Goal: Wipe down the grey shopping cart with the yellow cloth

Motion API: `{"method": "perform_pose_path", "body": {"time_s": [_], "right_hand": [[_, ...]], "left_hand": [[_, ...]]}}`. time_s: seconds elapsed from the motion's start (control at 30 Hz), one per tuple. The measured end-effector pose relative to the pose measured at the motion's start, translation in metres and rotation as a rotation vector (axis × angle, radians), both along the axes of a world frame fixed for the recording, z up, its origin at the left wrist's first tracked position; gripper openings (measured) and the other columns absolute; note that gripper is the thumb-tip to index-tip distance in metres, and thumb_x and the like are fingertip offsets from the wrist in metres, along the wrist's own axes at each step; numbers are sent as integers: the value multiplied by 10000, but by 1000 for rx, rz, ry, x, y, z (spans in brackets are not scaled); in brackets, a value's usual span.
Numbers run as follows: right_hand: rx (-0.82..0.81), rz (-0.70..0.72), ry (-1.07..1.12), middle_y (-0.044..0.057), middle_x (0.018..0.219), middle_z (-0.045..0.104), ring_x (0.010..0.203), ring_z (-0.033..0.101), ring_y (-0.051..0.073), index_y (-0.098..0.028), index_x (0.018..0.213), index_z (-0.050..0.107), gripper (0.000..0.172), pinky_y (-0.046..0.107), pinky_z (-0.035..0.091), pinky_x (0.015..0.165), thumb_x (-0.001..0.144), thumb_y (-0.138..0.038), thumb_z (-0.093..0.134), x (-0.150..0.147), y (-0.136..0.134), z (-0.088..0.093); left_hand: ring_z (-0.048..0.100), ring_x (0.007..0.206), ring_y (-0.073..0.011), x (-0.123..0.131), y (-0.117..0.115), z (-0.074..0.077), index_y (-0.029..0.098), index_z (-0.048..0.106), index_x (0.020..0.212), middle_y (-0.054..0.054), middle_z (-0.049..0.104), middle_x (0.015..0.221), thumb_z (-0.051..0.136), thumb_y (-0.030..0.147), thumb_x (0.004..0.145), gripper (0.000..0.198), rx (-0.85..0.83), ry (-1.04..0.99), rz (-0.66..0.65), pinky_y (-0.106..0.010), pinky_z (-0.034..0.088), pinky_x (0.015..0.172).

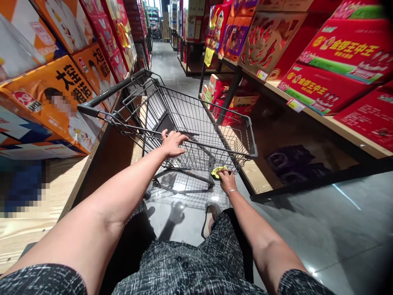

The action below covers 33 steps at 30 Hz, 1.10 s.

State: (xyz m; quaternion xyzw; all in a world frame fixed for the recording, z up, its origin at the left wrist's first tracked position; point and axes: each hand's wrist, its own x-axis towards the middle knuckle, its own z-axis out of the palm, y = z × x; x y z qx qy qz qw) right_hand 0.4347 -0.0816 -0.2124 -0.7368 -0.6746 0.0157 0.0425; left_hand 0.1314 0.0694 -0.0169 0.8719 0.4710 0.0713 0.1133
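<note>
A black wire shopping cart (196, 153) stands at a slant in front of me, its basket bare inside. My left hand (174, 143) rests on the near top rim of the basket, its fingers spread and the thumb apart. Below the basket's right end, my right hand (226, 179) is closed on a small yellow-green and black thing (218, 172). Its exact kind cannot be made out. The cart's push handle (106, 95) is at the far left, away from both hands.
Orange cartons (50, 102) are stacked on a low wooden platform (24, 233) at left. On the right, a shelf (260, 84) with a wooden edge bears red gift boxes (344, 49). A tiled aisle (167, 61) runs ahead between them. My shoe (208, 221) is close behind the cart.
</note>
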Motion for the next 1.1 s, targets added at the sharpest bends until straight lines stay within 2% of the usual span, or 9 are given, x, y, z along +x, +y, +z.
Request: {"method": "perform_pose_path", "body": {"time_s": [0.13, 0.23, 0.3, 0.37, 0.5, 0.7, 0.87, 0.97, 1.1], "right_hand": [[307, 94, 31, 110, 1281, 608, 1198, 497, 285, -251, 1271, 702, 508, 453, 395, 1073, 831, -82, 513, 27, -3, 62], [577, -29, 42, 173, 1393, 483, 1296, 438, 328, -180, 1427, 574, 602, 486, 406, 1085, 826, -162, 553, 43, -3, 103], [608, -157, 44, 222, 1483, 386, 1334, 395, 365, -121, 1522, 444, 748, 520, 412, 1076, 788, -172, 576, 43, -1, 118], [529, -236, 56, 232, 1518, 377, 1312, 395, 379, -111, 1512, 435, 779, 560, 410, 1065, 744, -130, 565, 31, 5, 125], [396, -301, 107, 206, 1519, 452, 1313, 370, 373, -139, 1294, 588, 575, 584, 410, 1053, 726, -65, 530, -13, 18, 128], [234, -287, 66, 203, 1654, 274, 1452, 222, 418, -144, 1273, 558, 526, 590, 416, 1030, 753, -62, 549, -74, 36, 154], [131, -82, 23, 199, 1544, 443, 1226, 461, 339, -139, 1336, 542, 517, 465, 444, 945, 820, -96, 532, -107, 46, 179], [138, 38, -60, 194, 1474, 509, 1162, 481, 306, -144, 1401, 507, 584, 424, 418, 913, 822, -79, 524, -94, 44, 181], [93, -118, -177, 179, 1307, 595, 1159, 475, 316, -152, 1455, 468, 614, 475, 383, 944, 848, -66, 497, -25, 32, 178]], "left_hand": [[517, 1249, -302, 1, -3, 2, 365, 640, 1208, -1, 663, 1097, 624, 352, 780, 428, 19, -9, 7, -601, 106, 1206], [518, 1244, -308, 3, -6, 2, 351, 644, 1199, -10, 670, 1098, 617, 348, 782, 417, 24, 2, 29, -606, 128, 1197], [519, 1246, -311, 4, -8, 2, 352, 644, 1193, -12, 674, 1109, 619, 351, 783, 410, 25, 10, 36, -610, 127, 1198], [519, 1250, -312, 4, -10, 1, 362, 642, 1190, -11, 673, 1128, 621, 356, 784, 407, 28, 13, 28, -614, 123, 1199], [518, 1253, -316, 2, -12, -1, 356, 648, 1208, -21, 667, 1130, 616, 366, 782, 428, 34, 1, 13, -615, 114, 1203], [530, 1222, -311, -2, -11, -4, 365, 659, 1196, -11, 670, 1080, 620, 363, 753, 444, 38, -24, 1, -612, 132, 1197], [528, 1230, -310, -4, -7, -3, 374, 655, 1201, -6, 687, 1095, 625, 341, 741, 462, 41, -26, -17, -613, 126, 1197], [529, 1244, -303, -5, -1, 0, 370, 655, 1209, -6, 698, 1126, 613, 331, 750, 462, 24, -15, -19, -612, 111, 1205], [515, 1277, -308, -3, 8, 1, 376, 655, 1198, -2, 701, 1165, 610, 341, 751, 450, 19, -9, 4, -609, 117, 1209]]}}
